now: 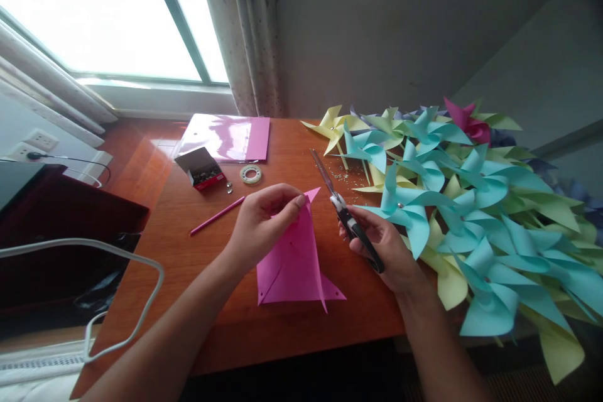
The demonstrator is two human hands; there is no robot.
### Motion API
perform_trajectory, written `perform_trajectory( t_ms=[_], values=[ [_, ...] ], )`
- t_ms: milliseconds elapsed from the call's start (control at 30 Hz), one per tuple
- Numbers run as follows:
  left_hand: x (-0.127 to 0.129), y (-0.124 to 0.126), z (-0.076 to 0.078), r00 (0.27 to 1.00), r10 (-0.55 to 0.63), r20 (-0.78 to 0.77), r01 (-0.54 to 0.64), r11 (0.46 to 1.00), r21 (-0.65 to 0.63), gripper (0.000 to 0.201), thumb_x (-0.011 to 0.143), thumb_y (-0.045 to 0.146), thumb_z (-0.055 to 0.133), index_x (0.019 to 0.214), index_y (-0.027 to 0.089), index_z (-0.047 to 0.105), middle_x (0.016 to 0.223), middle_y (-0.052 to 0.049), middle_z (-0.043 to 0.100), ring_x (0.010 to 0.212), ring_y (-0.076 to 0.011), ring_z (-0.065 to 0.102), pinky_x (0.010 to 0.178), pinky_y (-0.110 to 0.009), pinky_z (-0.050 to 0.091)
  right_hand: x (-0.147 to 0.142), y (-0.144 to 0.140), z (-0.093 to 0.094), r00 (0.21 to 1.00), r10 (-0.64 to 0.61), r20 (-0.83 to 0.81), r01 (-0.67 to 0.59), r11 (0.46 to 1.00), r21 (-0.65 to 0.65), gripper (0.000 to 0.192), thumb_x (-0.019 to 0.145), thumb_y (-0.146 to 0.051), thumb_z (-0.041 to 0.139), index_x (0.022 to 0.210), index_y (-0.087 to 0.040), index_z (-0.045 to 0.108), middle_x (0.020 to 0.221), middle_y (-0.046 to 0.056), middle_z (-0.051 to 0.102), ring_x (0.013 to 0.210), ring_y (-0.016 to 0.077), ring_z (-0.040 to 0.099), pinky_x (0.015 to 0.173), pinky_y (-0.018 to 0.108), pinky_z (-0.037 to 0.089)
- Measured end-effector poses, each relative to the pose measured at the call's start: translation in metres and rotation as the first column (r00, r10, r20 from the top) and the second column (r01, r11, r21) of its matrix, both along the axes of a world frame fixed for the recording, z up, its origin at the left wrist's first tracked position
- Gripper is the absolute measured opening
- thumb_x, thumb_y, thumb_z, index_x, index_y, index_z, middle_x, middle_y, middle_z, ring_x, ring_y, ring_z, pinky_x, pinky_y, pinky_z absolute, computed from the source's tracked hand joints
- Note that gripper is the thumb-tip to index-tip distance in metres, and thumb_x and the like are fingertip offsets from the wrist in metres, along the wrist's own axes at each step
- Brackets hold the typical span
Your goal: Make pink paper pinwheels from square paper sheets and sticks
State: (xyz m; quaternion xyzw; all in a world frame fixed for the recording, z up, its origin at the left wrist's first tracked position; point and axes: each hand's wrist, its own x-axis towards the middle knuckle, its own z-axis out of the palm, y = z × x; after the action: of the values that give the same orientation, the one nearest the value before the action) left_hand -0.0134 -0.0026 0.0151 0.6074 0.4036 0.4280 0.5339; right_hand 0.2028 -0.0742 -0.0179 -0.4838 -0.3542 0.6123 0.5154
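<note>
My left hand (271, 220) pinches the top corner of a pink paper sheet (292, 267) between thumb and fingers. Slits run in from the paper's corners, and small holes show near its lower corners and its middle. My right hand (384, 242) is wrapped around the dark handles of a pair of scissors (346, 217), whose blades point up and away, apart from the paper. Left of my left hand lies a pink stick (217, 216). Beyond it are a roll of tape (250, 174) and an opened small box (202, 169) holding small metal pieces.
Many finished paper pinwheels (490, 213) in turquoise, yellow, green and magenta cover the table's right side. Pink sheets in a clear sleeve (226, 137) lie at the back of the wooden table (198, 301). Small bits (346, 174) are scattered near the scissors. A white cable (160, 270) loops at left.
</note>
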Motion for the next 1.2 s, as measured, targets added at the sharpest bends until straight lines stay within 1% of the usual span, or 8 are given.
perform_trajectory(
  t_ms=[67,133,233,367,500,667,933,1200],
  values=[
    [0.0,0.0,0.0,1.0,-0.01,-0.011,0.01,1.0,0.004,0.018,0.088,0.028,0.069,0.077,0.014,0.071,0.067,0.0,0.062,0.06,-0.01,0.051,0.053,-0.02,0.039,0.0,0.0,-0.001,0.999,0.023,0.045,-0.025,0.999,0.032,0.052,0.063,-0.029,0.092,0.112,-0.029,0.075,0.099,0.002,0.073,0.086,0.0164,0.067,0.071,0.024,0.059],
    [-0.001,0.001,-0.001,1.0,-0.024,-0.019,0.024,1.0,0.006,0.018,0.088,0.029,0.07,0.077,0.014,0.072,0.066,0.0,0.061,0.06,-0.0107,0.05,0.053,-0.021,0.038,-0.001,0.0,-0.002,0.991,0.039,0.131,-0.05,0.996,0.08,0.05,0.064,-0.026,0.091,0.112,-0.029,0.075,0.104,0.003,0.073,0.094,0.0196,0.068,0.079,0.029,0.06],
    [-0.003,0.001,-0.003,0.998,-0.063,-0.031,0.064,0.998,0.019,0.017,0.087,0.03,0.07,0.08,0.014,0.073,0.066,-0.001,0.061,0.061,-0.0123,0.051,0.055,-0.023,0.039,-0.003,-0.001,-0.002,0.962,0.036,0.271,-0.077,0.986,0.144,0.051,0.067,-0.025,0.089,0.115,-0.029,0.073,0.112,0.003,0.07,0.104,0.0226,0.067,0.091,0.035,0.058],
    [-0.004,0.002,-0.009,0.993,-0.106,-0.044,0.108,0.993,0.045,0.017,0.089,0.03,0.067,0.084,0.015,0.073,0.069,-0.003,0.062,0.065,-0.015,0.056,0.06,-0.025,0.044,-0.003,-0.002,-0.002,0.929,0.027,0.369,-0.102,0.977,0.187,0.051,0.07,-0.027,0.087,0.119,-0.028,0.071,0.112,0.005,0.067,0.105,0.0237,0.067,0.092,0.037,0.059],
    [-0.004,0.003,-0.012,0.99,-0.125,-0.059,0.129,0.989,0.066,0.017,0.09,0.029,0.066,0.085,0.015,0.074,0.069,-0.003,0.062,0.065,-0.0149,0.055,0.059,-0.025,0.044,-0.001,-0.001,-0.003,0.914,0.018,0.404,-0.113,0.971,0.211,0.051,0.071,-0.026,0.086,0.12,-0.028,0.07,0.111,0.004,0.066,0.105,0.0234,0.067,0.092,0.036,0.058],
    [-0.005,0.003,-0.012,0.992,-0.122,-0.046,0.124,0.99,0.066,0.017,0.091,0.029,0.066,0.093,0.016,0.076,0.067,-0.001,0.059,0.065,-0.0147,0.055,0.059,-0.025,0.045,0.001,-0.002,-0.006,0.908,0.012,0.42,-0.113,0.97,0.217,0.052,0.071,-0.022,0.086,0.12,-0.028,0.07,0.112,0.004,0.066,0.106,0.0235,0.067,0.096,0.038,0.056],
    [-0.005,0.003,-0.01,0.991,-0.113,-0.076,0.121,0.988,0.1,0.018,0.09,0.028,0.066,0.093,0.015,0.077,0.066,-0.002,0.061,0.065,-0.0153,0.057,0.06,-0.025,0.047,0.001,-0.003,-0.007,0.902,0.005,0.432,-0.111,0.969,0.22,0.052,0.071,-0.025,0.086,0.12,-0.028,0.07,0.113,0.005,0.066,0.106,0.0241,0.067,0.095,0.039,0.058],
    [-0.006,0.004,-0.012,0.989,-0.104,-0.108,0.117,0.986,0.119,0.016,0.09,0.027,0.065,0.089,0.015,0.076,0.066,-0.002,0.061,0.066,-0.0154,0.058,0.061,-0.025,0.048,0.001,-0.003,-0.008,0.9,0.004,0.437,-0.114,0.968,0.225,0.051,0.072,-0.026,0.085,0.12,-0.028,0.069,0.114,0.005,0.065,0.107,0.024,0.067,0.093,0.039,0.059]
  ],
)
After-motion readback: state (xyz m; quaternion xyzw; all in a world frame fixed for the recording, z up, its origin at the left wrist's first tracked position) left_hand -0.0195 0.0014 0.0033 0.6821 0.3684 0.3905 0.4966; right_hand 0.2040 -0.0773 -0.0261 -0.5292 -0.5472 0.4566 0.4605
